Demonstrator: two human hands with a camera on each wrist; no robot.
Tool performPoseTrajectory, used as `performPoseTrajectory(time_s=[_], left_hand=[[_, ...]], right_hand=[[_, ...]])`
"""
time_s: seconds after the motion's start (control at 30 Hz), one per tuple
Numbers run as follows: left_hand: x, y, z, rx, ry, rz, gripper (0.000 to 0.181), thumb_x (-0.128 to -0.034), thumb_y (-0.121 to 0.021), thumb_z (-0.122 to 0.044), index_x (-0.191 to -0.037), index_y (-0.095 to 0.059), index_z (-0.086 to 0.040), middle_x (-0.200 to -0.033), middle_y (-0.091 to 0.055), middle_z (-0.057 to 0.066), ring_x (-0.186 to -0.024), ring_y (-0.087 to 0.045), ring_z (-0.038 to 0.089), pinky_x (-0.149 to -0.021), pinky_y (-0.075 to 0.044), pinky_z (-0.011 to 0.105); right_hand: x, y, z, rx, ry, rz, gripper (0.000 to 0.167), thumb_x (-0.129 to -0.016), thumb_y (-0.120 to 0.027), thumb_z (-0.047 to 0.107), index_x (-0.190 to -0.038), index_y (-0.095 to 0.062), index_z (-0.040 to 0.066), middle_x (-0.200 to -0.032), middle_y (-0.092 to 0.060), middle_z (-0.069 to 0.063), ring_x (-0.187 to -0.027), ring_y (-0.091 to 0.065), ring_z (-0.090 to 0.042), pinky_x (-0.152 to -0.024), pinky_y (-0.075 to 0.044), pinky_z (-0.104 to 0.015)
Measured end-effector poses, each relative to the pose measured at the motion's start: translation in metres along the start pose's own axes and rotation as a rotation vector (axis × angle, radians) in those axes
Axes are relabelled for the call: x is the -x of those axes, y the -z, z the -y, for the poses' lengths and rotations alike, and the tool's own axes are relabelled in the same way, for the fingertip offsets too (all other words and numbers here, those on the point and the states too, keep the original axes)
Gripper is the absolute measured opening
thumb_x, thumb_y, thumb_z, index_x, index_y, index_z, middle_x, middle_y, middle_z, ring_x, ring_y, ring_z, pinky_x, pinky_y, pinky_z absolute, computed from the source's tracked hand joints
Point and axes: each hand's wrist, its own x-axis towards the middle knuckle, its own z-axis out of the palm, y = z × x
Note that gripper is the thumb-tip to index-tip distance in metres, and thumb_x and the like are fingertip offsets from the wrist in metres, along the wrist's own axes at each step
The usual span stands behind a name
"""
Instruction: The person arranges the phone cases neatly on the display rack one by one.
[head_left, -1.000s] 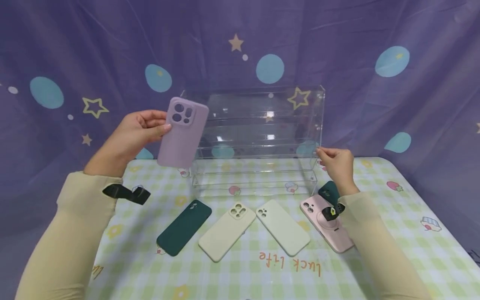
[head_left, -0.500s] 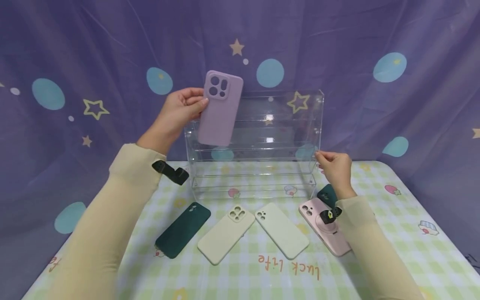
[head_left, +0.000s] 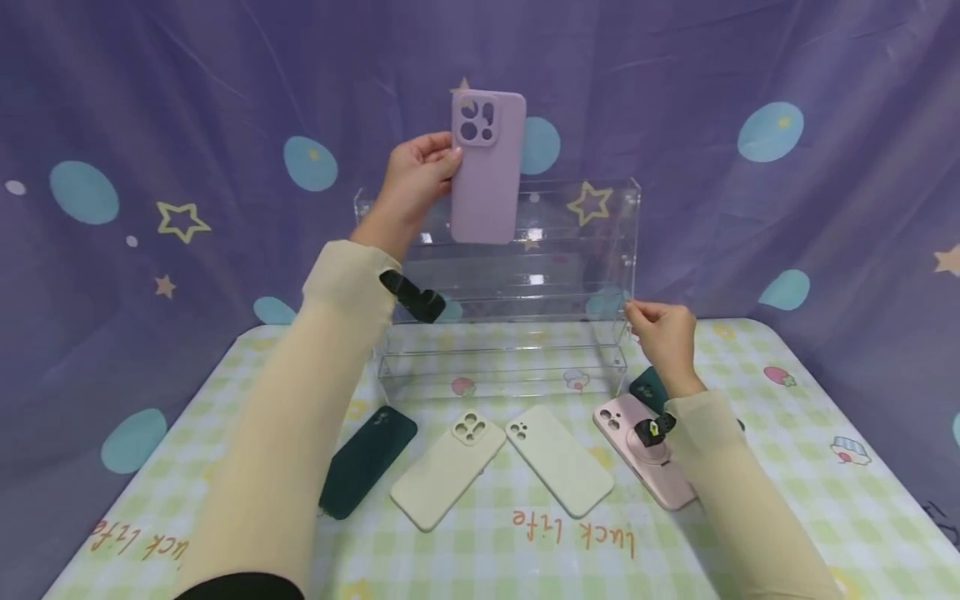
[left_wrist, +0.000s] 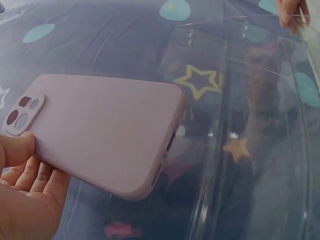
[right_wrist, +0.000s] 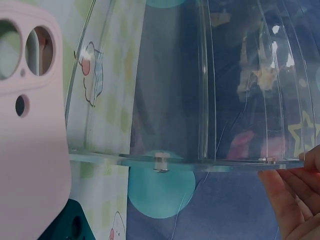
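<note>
A lilac phone case (head_left: 487, 183) is held upright in my left hand (head_left: 412, 185), pinched at its left edge beside the camera cutouts. It overlaps the top of a clear tiered stand (head_left: 525, 287) in the head view; whether they touch I cannot tell. My right hand (head_left: 667, 337) pinches the stand's right side edge between thumb and fingertips. In the left wrist view the lilac case (left_wrist: 107, 132) lies across the picture, with the thumb on its face. The right wrist view shows the fingers (right_wrist: 287, 192) at the clear side panel (right_wrist: 225, 164).
On the checked tablecloth (head_left: 757, 500), before the stand, lie a dark green case (head_left: 367, 462), a cream case (head_left: 448, 473), a pale green case (head_left: 561, 462) and a pink case (head_left: 652, 458). Another green case (head_left: 647, 389) is partly behind the pink one. A purple curtain (head_left: 675, 75) hangs behind.
My left hand has carried the lilac case up and to the right, from the stand's left side to above its top edge, and the case stands straighter. My right hand keeps its hold on the stand.
</note>
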Motion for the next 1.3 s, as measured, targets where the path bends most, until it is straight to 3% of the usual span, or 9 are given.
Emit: performPoseTrajectory(time_s=[0.23, 0.4, 0.5, 0.67, 0.77, 0.9, 1.1, 1.17, 1.3], left_hand=[[-0.021, -0.032, -0.005, 0.095, -0.041, -0.006, 0.029, -0.0913, -0.057, 0.001, -0.12, -0.057, 0.004, -0.085, -0.061, 0.002, -0.074, -0.056, 0.009, -0.065, -0.049, 0.021], [-0.029, -0.049, -0.007, 0.088, -0.061, -0.018, 0.029, -0.0908, -0.059, 0.0, -0.12, -0.059, 0.001, -0.101, -0.065, 0.01, -0.077, -0.058, 0.009, -0.069, -0.05, 0.023], [-0.033, -0.058, -0.007, 0.059, -0.117, -0.009, 0.029, -0.0904, -0.06, 0.0, -0.119, -0.059, 0.0, -0.106, -0.065, 0.012, -0.078, -0.058, 0.009, -0.068, -0.048, 0.022], [-0.037, -0.071, -0.006, 0.074, -0.227, 0.027, 0.027, -0.0906, -0.059, 0.0, -0.117, -0.057, 0.002, -0.101, -0.064, 0.01, -0.08, -0.057, 0.01, -0.067, -0.045, 0.022], [-0.039, -0.076, -0.003, 0.081, -0.268, 0.034, 0.025, -0.0909, -0.058, 0.0, -0.116, -0.056, 0.002, -0.102, -0.064, 0.011, -0.084, -0.057, 0.012, -0.069, -0.045, 0.021], [-0.043, -0.079, 0.005, 0.094, -0.301, 0.046, 0.025, -0.0901, -0.058, 0.003, -0.115, -0.056, 0.006, -0.105, -0.064, 0.015, -0.088, -0.058, 0.012, -0.075, -0.048, 0.019], [-0.045, -0.08, 0.019, 0.082, -0.28, 0.053, 0.024, -0.0894, -0.057, 0.007, -0.114, -0.055, 0.008, -0.093, -0.062, 0.01, -0.086, -0.058, 0.013, -0.076, -0.047, 0.017], [-0.045, -0.081, 0.024, 0.045, -0.234, 0.055, 0.024, -0.0898, -0.057, 0.006, -0.114, -0.056, 0.007, -0.09, -0.061, 0.007, -0.084, -0.057, 0.012, -0.074, -0.046, 0.017], [-0.042, -0.085, 0.027, -0.05, -0.081, 0.068, 0.022, -0.0911, -0.058, 0.002, -0.113, -0.058, 0.003, -0.091, -0.062, 0.006, -0.081, -0.057, 0.01, -0.072, -0.048, 0.021]], right_hand=[[0.002, -0.003, 0.004, -0.018, 0.006, -0.01, 0.024, -0.09, -0.065, 0.019, -0.103, -0.072, 0.001, -0.09, -0.071, -0.018, -0.057, -0.055, 0.004, -0.048, -0.046, -0.011], [0.005, -0.005, 0.007, -0.023, 0.024, -0.005, 0.024, -0.09, -0.065, 0.02, -0.101, -0.073, 0.001, -0.086, -0.071, -0.018, -0.056, -0.055, 0.004, -0.047, -0.045, -0.012], [0.006, -0.005, 0.008, -0.019, 0.043, -0.011, 0.024, -0.09, -0.065, 0.02, -0.1, -0.073, 0.0, -0.085, -0.071, -0.018, -0.056, -0.055, 0.003, -0.048, -0.044, -0.012], [0.006, -0.004, 0.008, -0.014, 0.06, -0.022, 0.025, -0.09, -0.065, 0.021, -0.1, -0.073, 0.0, -0.083, -0.071, -0.018, -0.056, -0.055, 0.004, -0.048, -0.044, -0.011], [0.006, -0.005, 0.009, -0.022, 0.065, -0.026, 0.023, -0.09, -0.065, 0.019, -0.1, -0.073, 0.0, -0.083, -0.071, -0.018, -0.057, -0.059, -0.002, -0.047, -0.044, -0.011], [0.008, -0.009, 0.013, -0.024, 0.072, -0.032, 0.022, -0.089, -0.065, 0.017, -0.099, -0.073, -0.001, -0.086, -0.071, -0.019, -0.063, -0.067, -0.022, -0.049, -0.044, -0.01], [0.007, -0.012, 0.017, -0.006, 0.08, -0.025, 0.021, -0.089, -0.065, 0.016, -0.099, -0.073, -0.001, -0.087, -0.071, -0.018, -0.068, -0.068, -0.029, -0.051, -0.043, -0.009], [0.007, -0.011, 0.016, -0.001, 0.081, -0.022, 0.022, -0.089, -0.065, 0.017, -0.1, -0.073, 0.0, -0.088, -0.071, -0.017, -0.068, -0.069, -0.028, -0.051, -0.043, -0.009], [0.008, -0.009, 0.013, 0.018, 0.089, -0.037, 0.022, -0.089, -0.065, 0.018, -0.099, -0.073, 0.0, -0.087, -0.072, -0.017, -0.065, -0.068, -0.024, -0.05, -0.043, -0.009]])
